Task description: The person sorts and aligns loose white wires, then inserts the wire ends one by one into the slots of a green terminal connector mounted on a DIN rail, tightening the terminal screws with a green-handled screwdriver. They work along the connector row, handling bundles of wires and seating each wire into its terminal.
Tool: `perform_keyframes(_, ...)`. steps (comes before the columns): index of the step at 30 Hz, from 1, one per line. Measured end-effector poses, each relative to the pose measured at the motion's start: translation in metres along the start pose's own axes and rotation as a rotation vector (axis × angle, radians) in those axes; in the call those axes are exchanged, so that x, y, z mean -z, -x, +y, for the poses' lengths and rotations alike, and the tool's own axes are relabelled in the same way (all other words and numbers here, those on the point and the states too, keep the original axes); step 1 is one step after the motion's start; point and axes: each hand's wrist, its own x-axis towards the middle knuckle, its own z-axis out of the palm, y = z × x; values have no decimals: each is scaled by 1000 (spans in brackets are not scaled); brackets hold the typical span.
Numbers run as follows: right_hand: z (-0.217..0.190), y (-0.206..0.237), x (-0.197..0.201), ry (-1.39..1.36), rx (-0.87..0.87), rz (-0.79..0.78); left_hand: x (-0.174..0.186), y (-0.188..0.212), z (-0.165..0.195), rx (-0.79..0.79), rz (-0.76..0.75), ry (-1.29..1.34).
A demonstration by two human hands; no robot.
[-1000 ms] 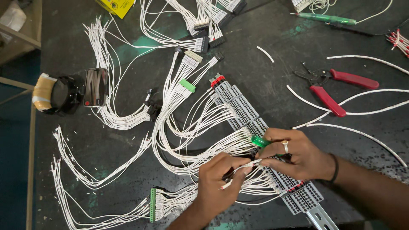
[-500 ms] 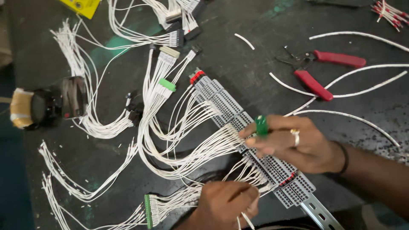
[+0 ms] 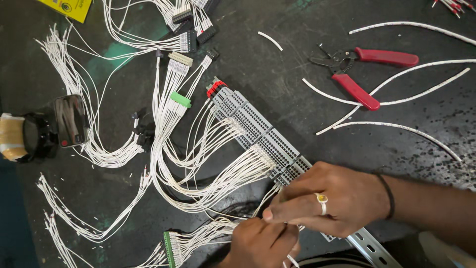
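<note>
Terminal block strip [image 3: 258,130]: grey, on a metal rail [image 3: 373,248], lies diagonally across the dark table [image 3: 297,64], from a red end piece [image 3: 216,88] at upper left down toward the hands at lower right.
White wires [image 3: 218,181]: many thin leads fan out of the strip's left side and loop down and left; some end in a green connector [image 3: 168,248] near the bottom edge.
Right hand [image 3: 332,198]: lies over the lower end of the strip, ring on one finger, dark band at the wrist, thumb and forefinger pinched near wire ends; what they grip is hidden.
Left hand [image 3: 263,243]: at the bottom edge, just below the right hand and touching it, fingers curled shut around thin white wires.
Red-handled pliers [image 3: 357,74]: upper right, well apart from the hands, loose cut white wire lengths [image 3: 421,87] around them.
Green plug [image 3: 180,99]: on the bundle left of the strip's top.
Black device [image 3: 49,129]: far left, glossy screen up.
Yellow packet [image 3: 72,7]: top left corner.
</note>
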Motion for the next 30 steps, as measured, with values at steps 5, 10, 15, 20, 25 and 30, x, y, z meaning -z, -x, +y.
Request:
perform_keyframes(5, -4, -7, 0, 5, 23, 7, 3, -2, 3, 66, 22, 99)
perform_keyframes(10, -5, -4, -2, 30, 7, -10, 3, -3, 6, 66, 0, 96)
perform_keyframes(15, -6, -1, -5, 40, -21, -70, 1, -5, 12, 153, 42, 148)
perform_keyframes(20, -19, -15, 0, 3, -102, -48, -1, 0, 13, 225, 96, 91)
perform_keyframes(25, -35, 5, -16, 70, -332, -37, -8, 2, 2, 171, 88, 168)
perform_keyframes(30, -23, 53, -32, 246, -71, 181, -13, -7, 7, 157, 74, 177)
